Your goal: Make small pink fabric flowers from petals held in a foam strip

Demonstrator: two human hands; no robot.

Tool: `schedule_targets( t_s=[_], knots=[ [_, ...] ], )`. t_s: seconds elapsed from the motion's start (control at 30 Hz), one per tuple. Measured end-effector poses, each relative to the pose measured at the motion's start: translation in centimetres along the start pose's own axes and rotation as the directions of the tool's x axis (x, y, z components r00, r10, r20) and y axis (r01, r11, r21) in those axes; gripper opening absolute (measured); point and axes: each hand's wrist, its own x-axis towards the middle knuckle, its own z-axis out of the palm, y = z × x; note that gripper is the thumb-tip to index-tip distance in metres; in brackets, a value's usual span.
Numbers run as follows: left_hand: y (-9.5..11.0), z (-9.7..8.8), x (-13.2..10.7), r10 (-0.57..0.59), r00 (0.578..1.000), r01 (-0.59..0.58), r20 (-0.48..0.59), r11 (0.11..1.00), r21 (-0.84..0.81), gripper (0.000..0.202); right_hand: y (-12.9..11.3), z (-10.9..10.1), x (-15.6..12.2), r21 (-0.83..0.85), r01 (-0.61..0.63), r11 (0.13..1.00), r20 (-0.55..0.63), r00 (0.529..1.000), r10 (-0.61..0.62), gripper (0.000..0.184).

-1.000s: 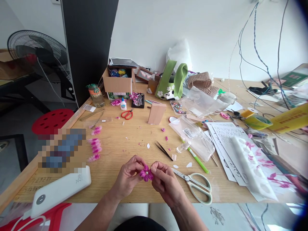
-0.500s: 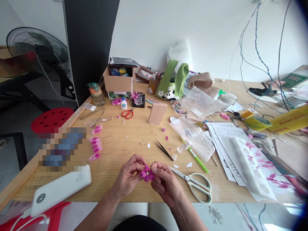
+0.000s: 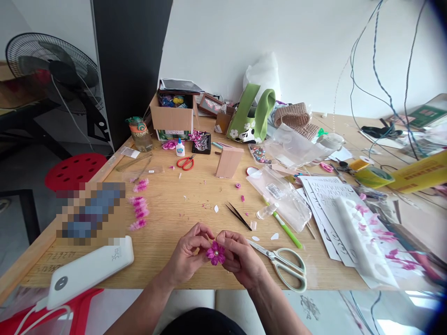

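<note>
Pinching a small pink flower (image 3: pixel 215 253) between them at lower centre, the left hand (image 3: pixel 188 256) and right hand (image 3: pixel 240 261) close fingertips on its petals.

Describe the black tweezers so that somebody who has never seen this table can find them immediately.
Start at the wooden table and find the two hands holding a pink flower at its near edge. Just beyond the right hand lie the black tweezers, flat on the wood. They are thin, dark and pointed, unlike the pale-handled scissors and the green pen to their right.
</note>
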Motion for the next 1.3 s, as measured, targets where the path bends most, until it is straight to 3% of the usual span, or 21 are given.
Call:
schedule_targets(
  t_s=[0.33,0.6,0.83,0.93,1.03,1.17,1.3],
  knots=[
    [-0.3,-0.2,0.0,-0.025,1.0,0.025,-0.019,1.0,0.006,0.012,-0.1,-0.6,-0.1,0.028,0.01,1.0,0.027,1.0,-0.011,0.044],
    [-0.2,-0.1,0.2,-0.021,0.999,0.02,-0.049,1.0,-0.024,0.012,0.4,-0.6,-0.1,0.059,0.023,0.998,0.011,1.0,-0.024,0.037],
    [0.2,0.1,0.2,-0.085,0.993,0.077,-0.082,0.993,-0.092,0.01,0.5,-0.6,0.3,0.092,0.006,0.996,0.018,1.0,-0.008,0.041],
    [0.6,0.5,0.6,-0.199,0.962,0.152,-0.186,0.96,-0.237,0.009,0.5,-0.5,0.2,0.062,0.046,0.997,-0.026,0.999,-0.044,0.041],
    [0.7,0.7,1.0,-0.349,0.901,0.215,-0.257,0.875,-0.433,0.013,0.7,-0.1,0.1,-0.07,0.098,0.993,-0.096,0.99,-0.104,0.037],
    [0.6,0.9,1.5,-0.469,0.84,0.253,-0.272,0.782,-0.57,0.026,1.1,0.8,0.1,-0.307,0.156,0.939,-0.128,0.971,-0.203,0.039],
    [0.8,1.3,1.7,-0.512,0.821,0.259,-0.252,0.727,-0.636,0.028,1.4,1.4,0.5,-0.411,0.296,0.862,-0.05,0.937,-0.346,0.03]
  ],
)
